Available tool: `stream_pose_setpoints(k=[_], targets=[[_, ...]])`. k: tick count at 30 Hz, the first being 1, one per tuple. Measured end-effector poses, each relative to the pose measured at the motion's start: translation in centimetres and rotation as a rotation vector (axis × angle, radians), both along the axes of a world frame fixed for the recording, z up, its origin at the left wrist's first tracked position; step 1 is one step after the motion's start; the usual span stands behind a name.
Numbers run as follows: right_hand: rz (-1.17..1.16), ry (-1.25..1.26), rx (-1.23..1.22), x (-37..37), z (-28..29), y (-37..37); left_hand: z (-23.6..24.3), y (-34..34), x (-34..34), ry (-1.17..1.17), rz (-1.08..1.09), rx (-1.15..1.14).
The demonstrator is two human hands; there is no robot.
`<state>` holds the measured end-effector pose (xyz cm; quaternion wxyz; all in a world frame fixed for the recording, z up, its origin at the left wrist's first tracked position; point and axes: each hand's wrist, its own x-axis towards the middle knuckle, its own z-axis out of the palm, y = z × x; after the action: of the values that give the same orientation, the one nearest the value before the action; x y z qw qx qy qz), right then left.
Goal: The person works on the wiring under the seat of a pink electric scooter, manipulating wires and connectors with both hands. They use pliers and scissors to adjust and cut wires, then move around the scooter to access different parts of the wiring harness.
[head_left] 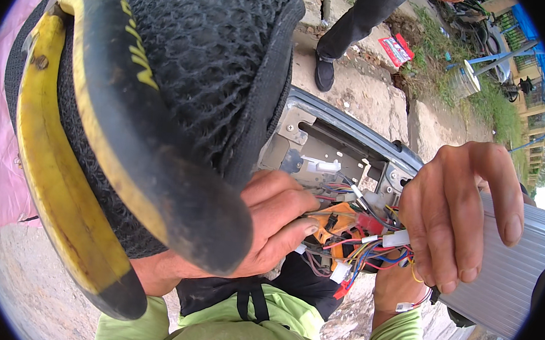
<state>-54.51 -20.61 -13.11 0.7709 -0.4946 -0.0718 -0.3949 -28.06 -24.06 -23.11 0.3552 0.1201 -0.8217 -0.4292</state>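
My left hand [275,219] has its thumb and index finger pinched at the left side of a tangle of coloured wires [370,243]; dark wires run from the fingertips. White plug connectors [396,239], a red connector [370,224] and an orange piece [336,219] sit among the wires. My right hand [453,212] hovers at the right of the bundle, fingers bent and apart, with nothing seen between them. Its thumb is hidden. Beyond the wires is an open metal compartment [333,143] with a white connector [321,166] in it.
Pliers with yellow and black grips [84,173] lie large in the foreground against a black mesh cover [211,54]. A silver ribbed metal box [504,261] is at the right. Another person's leg [363,22] stands on stone paving, near a red packet [396,49] and a bucket [465,80].
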Motion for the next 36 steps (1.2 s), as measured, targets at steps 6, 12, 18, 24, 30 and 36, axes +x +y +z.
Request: stream_pose_setpoints(k=[6,12,18,24,30,36], targets=[[0.018,-0.037,0.026,0.4,-0.3,0.0,2.1,-0.5,-1.3,-0.229,-0.062,-0.111],[0.016,-0.024,0.03,0.4,-0.2,0.1,1.8,-1.8,-2.0,-0.262,-0.137,-0.049],[-0.016,0.013,0.021,-0.3,0.0,0.3,1.8,-2.6,-1.7,-0.165,-0.194,0.195],[-0.026,0.023,0.004,-0.4,0.3,0.3,1.4,-2.8,-1.0,-0.021,-0.209,0.21],[-0.051,0.022,0.038,-0.6,0.2,0.4,1.9,-3.0,-0.6,-0.037,-0.235,0.269],[-0.091,0.053,0.035,-0.7,0.4,0.4,1.0,-3.2,-0.6,0.003,-0.24,0.23]])
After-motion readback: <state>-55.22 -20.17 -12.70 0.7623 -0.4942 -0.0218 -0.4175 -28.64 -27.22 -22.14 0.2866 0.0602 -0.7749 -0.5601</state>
